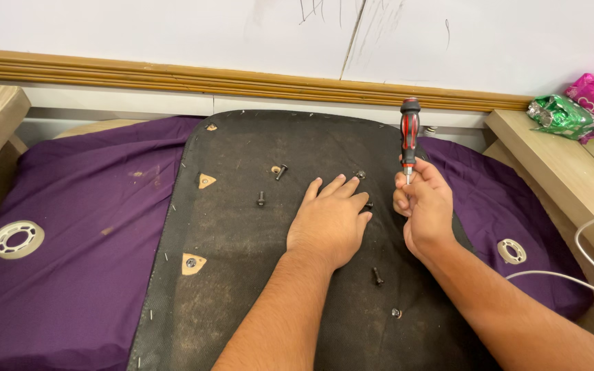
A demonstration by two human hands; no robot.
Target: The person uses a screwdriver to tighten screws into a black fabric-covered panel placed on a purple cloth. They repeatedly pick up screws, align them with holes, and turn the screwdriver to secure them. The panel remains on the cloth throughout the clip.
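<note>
Nearest the camera, a loose bolt (377,276) is seen lying on the black panel (242,227), with a small washer-like bit (395,313) just below it at about 5 o'clock. The panel is laid flat over a purple cloth (84,240).

A bit further up, the left hand (329,221) is pressed flat on the panel, fingers spread, nothing gripped. It looks like the panel is being steadied. Just beside it at 3 o'clock, the right hand (422,206) is closed around the shaft of a red-and-black screwdriver (409,134), held upright with the handle at 12 o'clock. The tip is hidden between the two hands, so it can't be told whether it's seated in a bolt.

Judging by that, a bolt near the left fingertips is being driven or backed out. The next move would call for the tip to be kept square in the head and downward pressure kept on.

Further out, two more bolts (261,199) are scattered at about 10 o'clock from the left hand. White rings (16,239) sit on the cloth at far 9 and 3 o'clock. Shiny packets (562,113) are stacked on the shelf at 2 o'clock.
</note>
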